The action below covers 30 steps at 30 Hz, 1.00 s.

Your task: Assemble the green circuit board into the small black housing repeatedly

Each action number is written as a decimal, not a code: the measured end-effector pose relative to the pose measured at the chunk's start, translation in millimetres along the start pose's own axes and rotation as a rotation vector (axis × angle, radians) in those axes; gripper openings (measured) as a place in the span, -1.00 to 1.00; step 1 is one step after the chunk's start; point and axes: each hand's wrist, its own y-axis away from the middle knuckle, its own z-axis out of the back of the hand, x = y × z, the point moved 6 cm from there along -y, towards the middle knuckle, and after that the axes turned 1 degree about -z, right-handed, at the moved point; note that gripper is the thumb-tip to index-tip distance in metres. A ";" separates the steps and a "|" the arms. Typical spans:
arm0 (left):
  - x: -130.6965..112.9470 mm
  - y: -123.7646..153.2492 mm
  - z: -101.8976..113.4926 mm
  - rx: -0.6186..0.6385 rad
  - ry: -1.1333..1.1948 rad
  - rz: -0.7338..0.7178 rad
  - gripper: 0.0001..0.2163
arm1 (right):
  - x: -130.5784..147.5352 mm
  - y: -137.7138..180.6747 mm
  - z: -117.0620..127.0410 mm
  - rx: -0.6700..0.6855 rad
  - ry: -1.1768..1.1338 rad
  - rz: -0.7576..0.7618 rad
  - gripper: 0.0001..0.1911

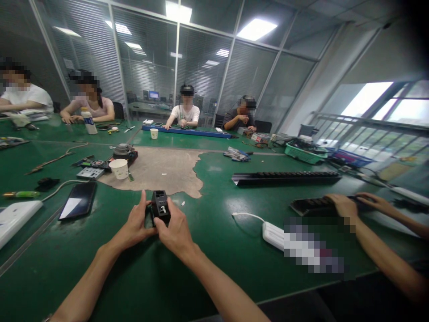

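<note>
Between my two hands stands a small black box-shaped electrical part (161, 203), with dark openings and a pale piece on its near face. My left hand (136, 223) closes on it from the left, one finger pointing up beside it. From the right, my right hand (176, 226) grips its side and lower front. The part is just above or on the green table (214, 268); I cannot tell whether it touches. My fingers cover its lower edges.
Left of my hands lie a phone (77, 200) and a white power strip (20, 217). Beyond them are a paper cup (119, 169) and a brown sheet (161, 165). To the right, a co-worker's hands (345, 205) hold a black strip, near another long black strip (288, 178).
</note>
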 end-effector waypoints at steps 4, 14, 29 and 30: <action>-1.0 0.2 -0.3 0.008 -0.025 0.005 0.07 | 4.2 -3.4 -7.3 0.006 0.058 0.005 -0.29; 11.0 2.3 -9.2 0.034 -0.096 -0.011 0.09 | -1.7 -0.6 -25.2 0.077 0.185 -0.016 -0.27; 4.7 3.2 -7.7 0.115 -0.105 0.042 0.24 | -69.8 -36.8 21.4 0.053 0.206 -0.251 -0.65; 4.8 3.3 -8.0 0.123 -0.107 0.047 0.23 | -77.6 -45.6 25.1 0.049 0.205 -0.250 -0.67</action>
